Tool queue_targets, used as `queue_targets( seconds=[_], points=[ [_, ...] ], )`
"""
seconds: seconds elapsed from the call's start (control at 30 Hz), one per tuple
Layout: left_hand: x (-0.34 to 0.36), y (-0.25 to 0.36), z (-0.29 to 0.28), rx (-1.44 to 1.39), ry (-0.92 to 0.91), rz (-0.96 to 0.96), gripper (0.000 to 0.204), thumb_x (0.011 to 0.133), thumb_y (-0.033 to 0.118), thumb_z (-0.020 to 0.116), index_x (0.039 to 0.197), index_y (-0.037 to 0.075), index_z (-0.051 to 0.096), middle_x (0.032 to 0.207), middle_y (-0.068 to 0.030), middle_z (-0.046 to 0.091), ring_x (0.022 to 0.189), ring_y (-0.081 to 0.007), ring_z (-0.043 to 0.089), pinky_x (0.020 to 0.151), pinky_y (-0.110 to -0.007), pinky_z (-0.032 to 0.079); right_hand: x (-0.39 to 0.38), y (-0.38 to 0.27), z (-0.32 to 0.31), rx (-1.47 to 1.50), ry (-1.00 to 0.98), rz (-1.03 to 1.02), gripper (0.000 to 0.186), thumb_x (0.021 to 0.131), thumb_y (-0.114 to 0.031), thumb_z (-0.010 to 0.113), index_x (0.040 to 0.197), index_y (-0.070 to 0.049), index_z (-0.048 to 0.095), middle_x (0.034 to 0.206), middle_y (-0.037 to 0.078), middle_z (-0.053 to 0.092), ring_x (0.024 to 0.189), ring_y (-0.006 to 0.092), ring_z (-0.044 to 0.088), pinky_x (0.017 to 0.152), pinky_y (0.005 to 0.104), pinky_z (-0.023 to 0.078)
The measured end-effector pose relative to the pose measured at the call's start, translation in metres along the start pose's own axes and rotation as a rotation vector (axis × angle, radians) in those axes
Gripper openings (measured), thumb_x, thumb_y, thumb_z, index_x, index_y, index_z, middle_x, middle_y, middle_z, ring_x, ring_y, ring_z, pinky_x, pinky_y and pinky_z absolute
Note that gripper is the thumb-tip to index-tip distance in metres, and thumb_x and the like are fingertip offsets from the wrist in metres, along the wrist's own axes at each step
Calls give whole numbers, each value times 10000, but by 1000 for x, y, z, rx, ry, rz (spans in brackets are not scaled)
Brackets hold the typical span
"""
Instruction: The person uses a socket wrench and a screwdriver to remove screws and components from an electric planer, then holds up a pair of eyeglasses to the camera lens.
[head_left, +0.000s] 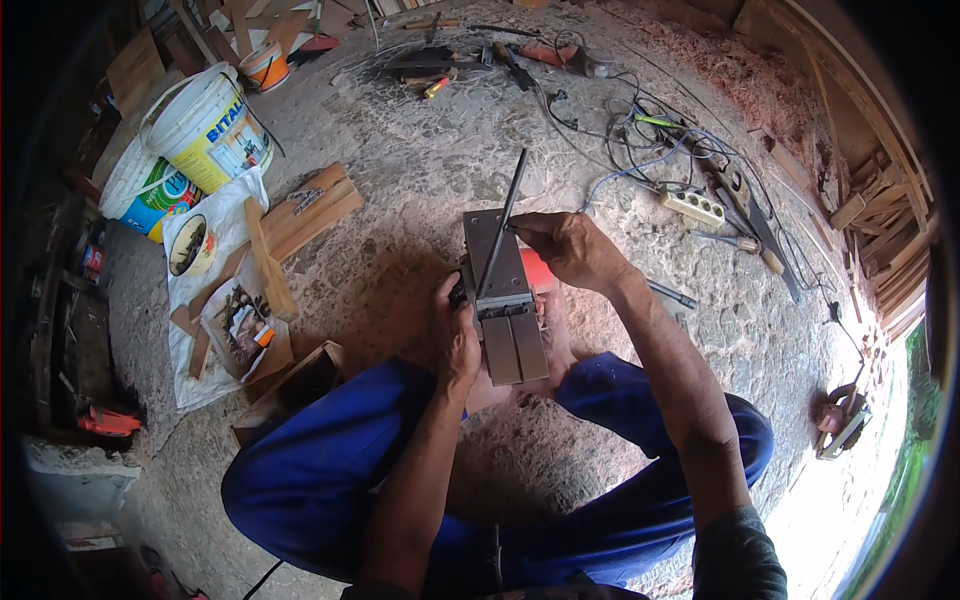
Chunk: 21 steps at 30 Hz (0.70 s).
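An upturned electric hand planer (514, 350) rests between my legs, its flat grey metal sole facing up and part of its red body showing on the right. My left hand (460, 330) grips its left side, around a black part of it. With the fingertips of my right hand (572, 248) I pinch a thin, dark straight bar (510, 195). The bar lies slantwise over the front part of the sole, and its far end sticks out past the planer. I cannot tell whether the bar touches the sole along its whole length.
Left are two buckets (205, 130), a white sack (185, 345) with wood pieces and a tub, and a wooden box (290, 390). Right lie a short dark rod (672, 293), a power strip (692, 208), tangled cords and a handsaw (775, 240). Tools lie at the back.
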<state>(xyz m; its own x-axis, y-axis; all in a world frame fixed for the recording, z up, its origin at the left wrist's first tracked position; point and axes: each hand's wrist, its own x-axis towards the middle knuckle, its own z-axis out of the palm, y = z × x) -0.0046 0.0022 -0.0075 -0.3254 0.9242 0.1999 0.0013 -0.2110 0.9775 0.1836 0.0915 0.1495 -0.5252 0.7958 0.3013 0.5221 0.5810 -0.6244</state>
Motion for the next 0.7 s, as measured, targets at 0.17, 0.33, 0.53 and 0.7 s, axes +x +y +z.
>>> queue_targets(
  seconds=[0.17,0.33,0.53,0.7],
  points=[
    [5,6,-1,-62,-35,-112,465,945,188,451,1366,-7,471,1301,-166,533,1193,-268,517,1069,-384,383,-28,41,1,48,293,453,310,1002,-190,533,1238,-28,652,1038,236,707,928,304,725,787,377,559],
    [1,0,-10,-59,-12,-5,444,1018,257,439,1382,3,463,1316,-154,529,1210,-244,508,1075,-376,378,-73,145,65,-35,449,638,340,989,-186,494,1267,-48,632,1082,244,692,1038,412,665,872,463,536],
    [4,-4,-3,-32,-36,25,456,1044,295,434,1399,8,452,1324,-148,534,1216,-243,512,1077,-373,379,-90,170,74,95,481,766,271,987,-219,512,1128,-42,660,987,261,684,957,431,665,786,502,511],
    [4,-12,-6,-59,-41,-46,478,1062,356,434,1398,18,456,1316,-134,544,1195,-226,522,1061,-361,389,-70,121,53,-306,389,603,249,953,-256,583,1078,-62,674,970,218,696,923,412,667,764,492,524]
  ],
)
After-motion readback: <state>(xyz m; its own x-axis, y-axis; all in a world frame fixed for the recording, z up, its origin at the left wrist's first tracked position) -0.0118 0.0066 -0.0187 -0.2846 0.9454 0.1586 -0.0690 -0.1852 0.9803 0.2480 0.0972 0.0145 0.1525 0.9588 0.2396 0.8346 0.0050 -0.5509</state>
